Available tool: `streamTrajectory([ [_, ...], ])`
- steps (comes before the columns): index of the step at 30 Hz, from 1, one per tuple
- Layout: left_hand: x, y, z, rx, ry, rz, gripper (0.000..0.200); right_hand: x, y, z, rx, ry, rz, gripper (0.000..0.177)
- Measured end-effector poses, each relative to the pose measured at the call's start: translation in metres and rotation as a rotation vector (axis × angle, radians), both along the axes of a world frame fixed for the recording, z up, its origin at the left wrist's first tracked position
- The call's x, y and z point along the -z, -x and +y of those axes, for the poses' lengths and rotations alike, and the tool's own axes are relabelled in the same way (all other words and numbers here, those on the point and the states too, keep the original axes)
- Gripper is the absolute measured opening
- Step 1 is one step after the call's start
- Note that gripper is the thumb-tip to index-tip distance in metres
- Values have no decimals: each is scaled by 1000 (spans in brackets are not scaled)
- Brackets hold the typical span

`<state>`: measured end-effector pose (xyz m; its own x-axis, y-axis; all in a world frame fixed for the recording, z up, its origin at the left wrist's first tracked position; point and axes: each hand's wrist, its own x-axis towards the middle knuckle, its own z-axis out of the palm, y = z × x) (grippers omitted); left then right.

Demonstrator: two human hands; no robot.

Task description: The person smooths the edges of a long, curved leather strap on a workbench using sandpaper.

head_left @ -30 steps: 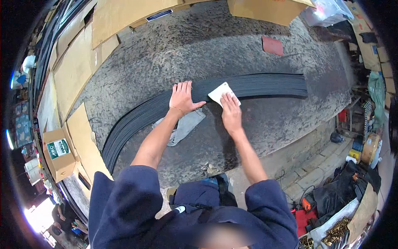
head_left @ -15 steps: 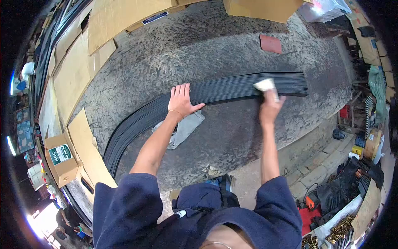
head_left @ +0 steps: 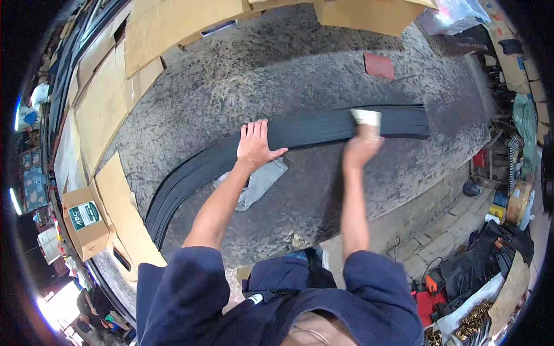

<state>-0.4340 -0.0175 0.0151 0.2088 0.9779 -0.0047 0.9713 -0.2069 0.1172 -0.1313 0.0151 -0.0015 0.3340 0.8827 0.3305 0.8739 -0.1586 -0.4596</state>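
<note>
A thick bundle of long black strips (head_left: 311,128) lies packed side by side on the worn work surface and curves down toward me at the left. Across its middle, my left hand (head_left: 255,144) holds it, fingertips at the far edge and thumb along the near edge. My right hand (head_left: 360,151) is closed around a flat brush with pale bristles (head_left: 367,117), whose bristles overlap the strips near their right end. Motion blurs this hand, and its fingers mostly hide the handle. Below my left hand, a grey cloth (head_left: 262,181) is partly tucked beside the bundle.
A reddish square piece (head_left: 379,66) lies beyond the strips. Cardboard sheets (head_left: 179,26) cover the far and left sides, with a small open carton (head_left: 86,222) at the left. Past the table's right edge, black bags and metal buckles (head_left: 476,320) are piled low.
My right hand has moved a little left with the brush, whose bristles now point away from me. The strips look more smeared together. My left hand stays about where it was.
</note>
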Motion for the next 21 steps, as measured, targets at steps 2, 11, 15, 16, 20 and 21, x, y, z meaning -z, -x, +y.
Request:
streamTrajectory([
  [2, -1, 3, 2, 11, -32, 20, 109, 14, 77, -28, -535, -95, -37, 34],
  [11, -2, 1, 0, -22, 49, -29, 111, -5, -49, 44, -59, -116, -151, 26],
  [15, -2, 2, 3, 5, -38, -55, 106, 6, 86, 15, -617, -163, -108, 29],
  [16, -3, 2, 1, 8, -27, -58, 107, -2, 94, 10, -708, -144, -29, 28],
  [20, -4, 1, -2, -12, -15, -55, 107, -51, 11, 6, -334, -50, 159, 25],
  [21, -1, 2, -2, -10, -9, -49, 108, -52, -18, -6, -248, -75, 156, 24],
])
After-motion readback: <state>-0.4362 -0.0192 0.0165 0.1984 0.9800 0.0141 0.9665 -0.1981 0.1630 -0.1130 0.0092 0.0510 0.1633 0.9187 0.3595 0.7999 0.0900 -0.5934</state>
